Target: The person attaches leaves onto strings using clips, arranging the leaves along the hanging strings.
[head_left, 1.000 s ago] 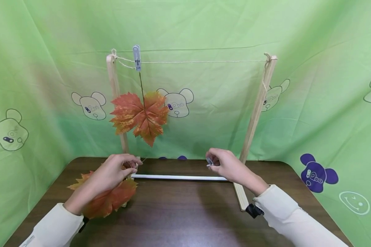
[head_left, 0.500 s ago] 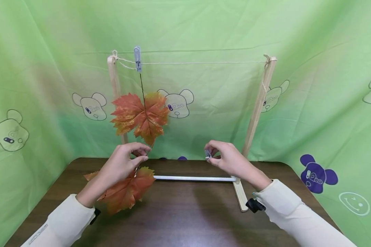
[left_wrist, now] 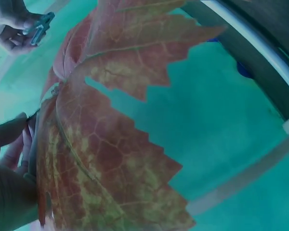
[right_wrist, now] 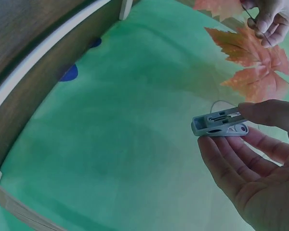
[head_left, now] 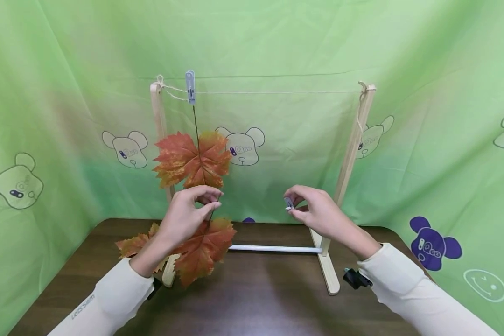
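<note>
My left hand [head_left: 189, 210] pinches the thin stem of an orange-red maple leaf [head_left: 203, 254], which hangs below the fingers; in the left wrist view the leaf [left_wrist: 111, 144] fills much of the picture. To the right, my right hand [head_left: 319, 210] holds a grey clothespin [head_left: 289, 204] between thumb and fingers. The right wrist view shows this clothespin [right_wrist: 221, 122] from close by. Above my left hand, another maple leaf [head_left: 193, 158] hangs by its stem from a second grey clothespin [head_left: 191, 87] on the string [head_left: 277, 92].
Two wooden posts [head_left: 348, 163] hold up the string, and a white rod [head_left: 273, 248] joins them low down. Another leaf [head_left: 134, 245] lies on the brown table [head_left: 256, 289] at the left, partly behind my left forearm. A green printed curtain [head_left: 277, 42] surrounds the table.
My left hand has moved right and up, carrying the leaf off the left side; the leaf on the table now shows. My right hand has risen slightly with the clothespin.
</note>
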`<action>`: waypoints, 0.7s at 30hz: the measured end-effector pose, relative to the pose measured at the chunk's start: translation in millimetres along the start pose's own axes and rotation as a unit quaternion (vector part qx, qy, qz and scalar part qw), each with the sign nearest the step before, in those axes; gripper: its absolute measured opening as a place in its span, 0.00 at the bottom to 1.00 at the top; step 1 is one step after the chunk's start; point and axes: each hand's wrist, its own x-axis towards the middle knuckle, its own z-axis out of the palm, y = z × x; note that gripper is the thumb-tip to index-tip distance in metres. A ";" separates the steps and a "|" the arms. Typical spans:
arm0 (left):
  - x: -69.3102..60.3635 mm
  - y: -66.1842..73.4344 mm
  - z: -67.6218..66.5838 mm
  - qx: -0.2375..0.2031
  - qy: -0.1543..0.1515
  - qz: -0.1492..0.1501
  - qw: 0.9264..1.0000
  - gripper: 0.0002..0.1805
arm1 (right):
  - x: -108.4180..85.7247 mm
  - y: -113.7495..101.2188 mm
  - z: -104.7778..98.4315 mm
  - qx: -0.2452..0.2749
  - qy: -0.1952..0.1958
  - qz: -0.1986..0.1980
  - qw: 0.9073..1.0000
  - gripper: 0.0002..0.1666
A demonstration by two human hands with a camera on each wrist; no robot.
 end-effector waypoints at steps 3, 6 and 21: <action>3.1 5.7 4.3 -0.008 0.014 -0.009 1.000 0.11 | 1.4 -1.5 -2.4 0.002 0.001 0.004 1.000 0.15; 6.2 12.1 8.1 -0.019 0.025 -0.012 0.999 0.11 | 3.1 -2.7 -4.5 0.011 0.000 0.010 1.000 0.17; 27.7 40.6 15.2 -0.056 0.069 -0.006 0.996 0.09 | 17.4 -10.6 -22.0 0.044 0.026 0.016 0.999 0.16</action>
